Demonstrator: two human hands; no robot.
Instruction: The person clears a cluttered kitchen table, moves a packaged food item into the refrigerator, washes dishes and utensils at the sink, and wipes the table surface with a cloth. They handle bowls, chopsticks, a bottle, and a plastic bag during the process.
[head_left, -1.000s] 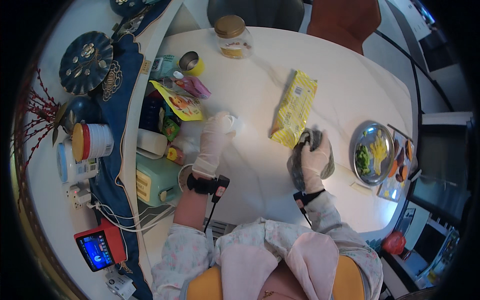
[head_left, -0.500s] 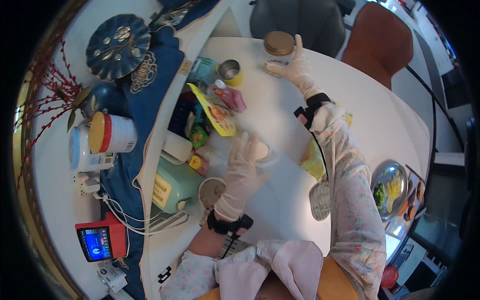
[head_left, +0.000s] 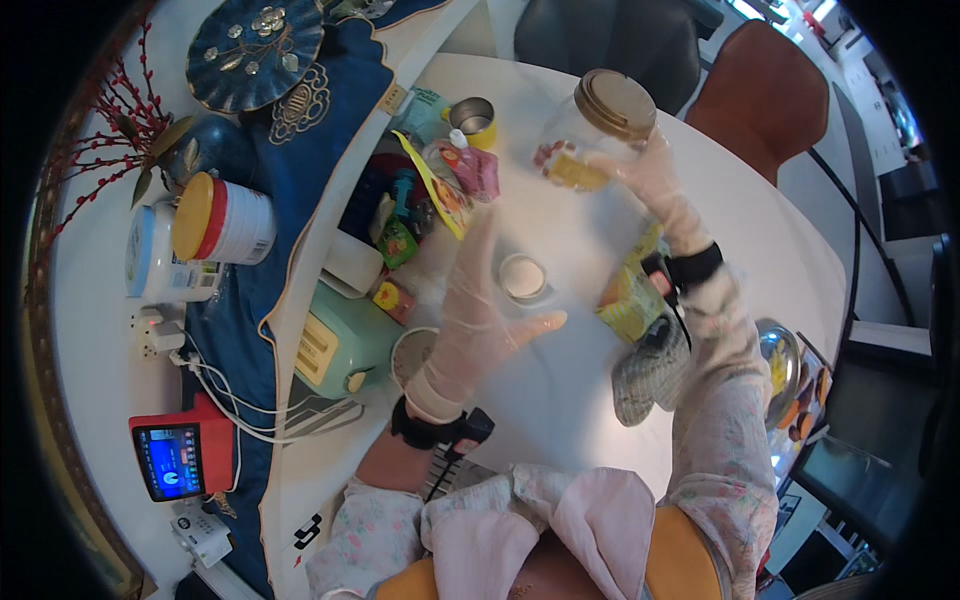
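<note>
My right hand (head_left: 660, 185), in a thin clear glove, grips a clear jar (head_left: 575, 130) with a brown lid (head_left: 615, 103) near the table's far edge. The jar leans, with red and yellow contents showing at its bottom. My left hand (head_left: 475, 300), gloved too, is open, thumb stretched out to the right and nothing held. Just right of its fingers stands a small round container (head_left: 523, 277) with pale contents. A bowl (head_left: 412, 355) lies partly hidden behind the left wrist.
On the left stand a green toaster (head_left: 345, 340), a yellow cup (head_left: 473, 122), a pink pouch (head_left: 478, 170) and a yellow packet (head_left: 432, 185). Beside my right forearm are a yellow-green bag (head_left: 628, 300) and an oven mitt (head_left: 648, 375). A metal plate of food (head_left: 780, 365) sits far right.
My right hand has brought the jar nearer and to the right, and the jar now tilts. My left hand has spread its thumb and reaches slightly farther away.
</note>
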